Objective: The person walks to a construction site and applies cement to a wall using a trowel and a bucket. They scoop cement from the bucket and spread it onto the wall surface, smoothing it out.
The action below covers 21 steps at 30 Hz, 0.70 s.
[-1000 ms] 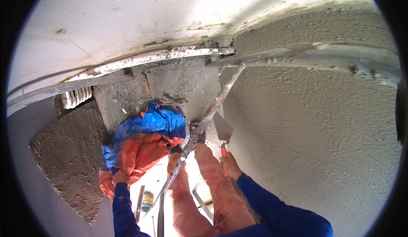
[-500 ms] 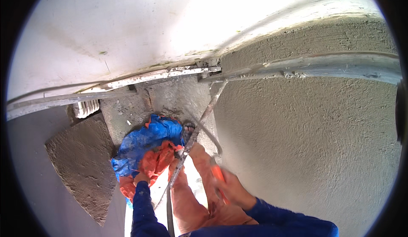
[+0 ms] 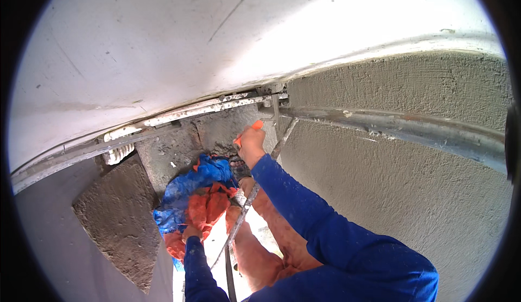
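Observation:
My right hand [image 3: 251, 146] is reached forward, its fingers wrapped round the orange handle [image 3: 257, 124] of a tool. Just beyond it stands a narrow grey metal strip [image 3: 276, 112]; whether it belongs to that tool I cannot tell. Lower left, my left hand [image 3: 191, 233] grips the gathered edge of a crumpled red-orange and blue plastic sheet or sack [image 3: 192, 188]. Most of that hand's fingers are hidden in the folds. A thin, mortar-spattered bar [image 3: 242, 215] slants up between my legs toward the corner.
On the right is a rough grey plastered wall [image 3: 391, 177], crossed by a long pale bar [image 3: 401, 131]. A white surface [image 3: 152, 42] fills the top, edged by a spattered white pipe [image 3: 195, 109]. A brown mortar-coated patch [image 3: 119, 220] lies left. My foot [image 3: 239, 169] is beside the sheet.
My right hand has swung from beside my right leg up and forward to the corner with the orange-handled tool. My left hand keeps its hold on the sheet. The view has shifted slightly.

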Tool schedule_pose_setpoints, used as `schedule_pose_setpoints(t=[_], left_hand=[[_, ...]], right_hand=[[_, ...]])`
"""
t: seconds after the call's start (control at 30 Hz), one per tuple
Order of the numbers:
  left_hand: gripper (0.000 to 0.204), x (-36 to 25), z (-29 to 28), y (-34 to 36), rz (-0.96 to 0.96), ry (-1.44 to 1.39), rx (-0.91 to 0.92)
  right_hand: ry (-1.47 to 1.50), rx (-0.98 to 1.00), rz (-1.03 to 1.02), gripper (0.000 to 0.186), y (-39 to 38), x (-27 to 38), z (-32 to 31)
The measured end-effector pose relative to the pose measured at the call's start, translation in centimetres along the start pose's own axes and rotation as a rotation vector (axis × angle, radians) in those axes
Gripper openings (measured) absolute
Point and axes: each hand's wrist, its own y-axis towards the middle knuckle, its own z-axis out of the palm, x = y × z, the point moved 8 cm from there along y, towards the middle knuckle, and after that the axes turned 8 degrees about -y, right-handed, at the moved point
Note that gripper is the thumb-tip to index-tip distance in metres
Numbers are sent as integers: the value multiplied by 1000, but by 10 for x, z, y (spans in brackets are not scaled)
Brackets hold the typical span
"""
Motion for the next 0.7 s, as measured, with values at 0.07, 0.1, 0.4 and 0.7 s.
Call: schedule_pose_setpoints(t=[0.07, 0.1, 0.4, 0.7], left_hand=[[45, -7, 2, -5, -1, 2, 17], [45, -12, 0, -9, 17, 4, 21], [37, -17, -8, -21, 32, -18, 8], [35, -11, -14, -17, 26, -21, 28]], right_hand=[[92, 39, -13, 7, 9, 9, 15], [140, 57, -22, 9, 16, 13, 21], [360, -55, 123, 6, 64, 55, 34], [378, 30, 340, 6, 115, 62, 27]])
